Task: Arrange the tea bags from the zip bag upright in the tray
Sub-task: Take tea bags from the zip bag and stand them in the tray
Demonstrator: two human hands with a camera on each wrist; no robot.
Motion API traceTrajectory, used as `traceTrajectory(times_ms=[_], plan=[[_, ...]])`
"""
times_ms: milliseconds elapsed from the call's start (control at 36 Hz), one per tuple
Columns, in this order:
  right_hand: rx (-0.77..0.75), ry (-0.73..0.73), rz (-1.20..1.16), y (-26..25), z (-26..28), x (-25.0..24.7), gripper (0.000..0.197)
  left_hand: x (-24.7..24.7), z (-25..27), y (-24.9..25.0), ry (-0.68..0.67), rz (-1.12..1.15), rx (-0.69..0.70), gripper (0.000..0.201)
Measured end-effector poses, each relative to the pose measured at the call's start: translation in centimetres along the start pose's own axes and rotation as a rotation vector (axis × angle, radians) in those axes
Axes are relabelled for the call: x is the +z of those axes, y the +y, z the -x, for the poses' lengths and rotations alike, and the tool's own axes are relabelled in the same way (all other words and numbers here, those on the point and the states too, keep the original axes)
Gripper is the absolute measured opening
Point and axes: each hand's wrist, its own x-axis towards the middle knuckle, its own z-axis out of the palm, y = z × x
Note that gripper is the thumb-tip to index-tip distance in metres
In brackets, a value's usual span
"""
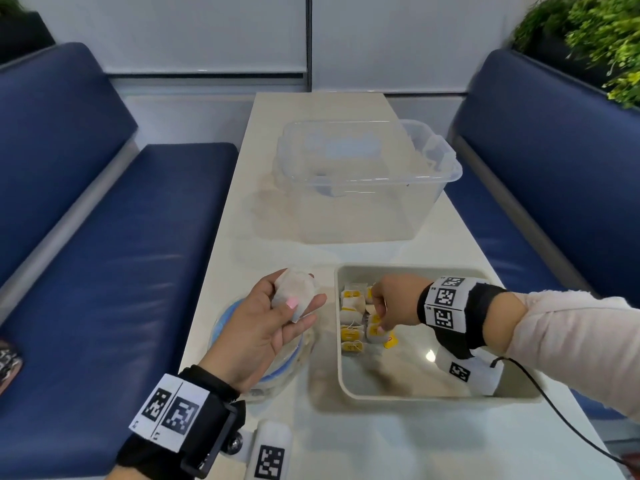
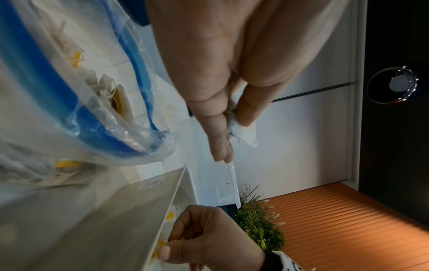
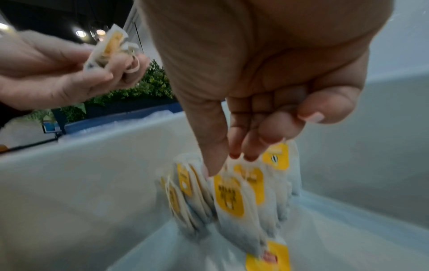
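Head cam first: my left hand [image 1: 273, 323] is palm up over the zip bag [image 1: 277, 372], thumb pinning one tea bag [image 1: 294, 294] against my fingers. The zip bag, the one with the blue strip, lies on the white bench [image 1: 311, 105] just left of the tray [image 1: 512, 398]. My right hand [image 1: 394, 299] is down inside the tray at its far left corner, fingertips on the row of tea bags [image 1: 353, 320] standing there with their yellow tags up. One loose yellow tag [image 1: 390, 342] lies flat on the tray floor beside the row. Behind the tray sits a clear plastic tub [image 1: 367, 178], and there are blue seats on both sides.

Left wrist cam: the tea bag [image 2: 243, 133] is squeezed between thumb and fingers of my left hand [image 2: 223, 88]. The zip bag [image 2: 76, 102] is open at the left with more tea bags showing inside, and the tray wall [image 2: 120, 220] is below it.

Right wrist cam: my right hand [image 3: 250, 113] has its fingers pointing down, loosely curled, tips touching the tops of the upright tea bags [image 3: 230, 198]. I can't tell if it's pinching one or only steadying them. They stand close to the tray [image 3: 92, 176] wall.
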Motion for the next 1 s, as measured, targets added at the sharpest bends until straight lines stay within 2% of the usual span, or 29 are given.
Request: traceTrajectory(times_ms=[194,306,389,472,583,639,722,778,833,944,1000], plan=[[-0.093,0.228,-0.112,-0.9,2.6,-3.9,0.013,0.5,0.1,0.5,-0.019,-0.001,0.002,0.035],[-0.304,0.427,-0.349,-2.4,4.6,-5.9,0.017,0.8,0.0,0.7,-0.033,-0.010,0.006,0.040],[-0.490,0.491,-0.453,-3.6,5.7,-6.8,0.036,1.0,0.1,0.9,-0.061,-0.023,0.004,0.043],[-0.591,0.485,-0.422,-4.4,5.9,-7.0,0.057,1.4,0.3,1.0,-0.097,-0.044,-0.003,0.038],[-0.596,0.450,-0.316,-4.5,5.7,-7.0,0.056,1.5,0.4,1.1,-0.139,-0.058,-0.024,0.040],[-0.599,0.431,-0.309,-4.5,5.7,-6.8,0.054,1.4,0.5,1.1,-0.142,-0.048,-0.031,0.050],[-0.599,0.414,-0.276,-4.4,5.7,-6.6,0.056,1.1,0.6,1.1,-0.160,-0.029,-0.013,0.081],[-0.594,0.394,-0.237,-4.3,5.7,-6.5,0.056,0.9,0.6,1.1,-0.160,-0.019,0.010,0.087],[-0.604,0.380,-0.250,-4.3,5.7,-6.5,0.051,0.8,0.6,1.1,-0.162,-0.022,0.022,0.085],[-0.648,0.415,-0.290,-4.3,5.7,-6.3,0.026,0.7,0.6,1.1,-0.168,-0.057,0.032,0.084],[-0.658,0.432,-0.335,-4.4,5.7,-6.1,0.020,0.7,0.6,0.9,-0.170,-0.078,0.041,0.083]])
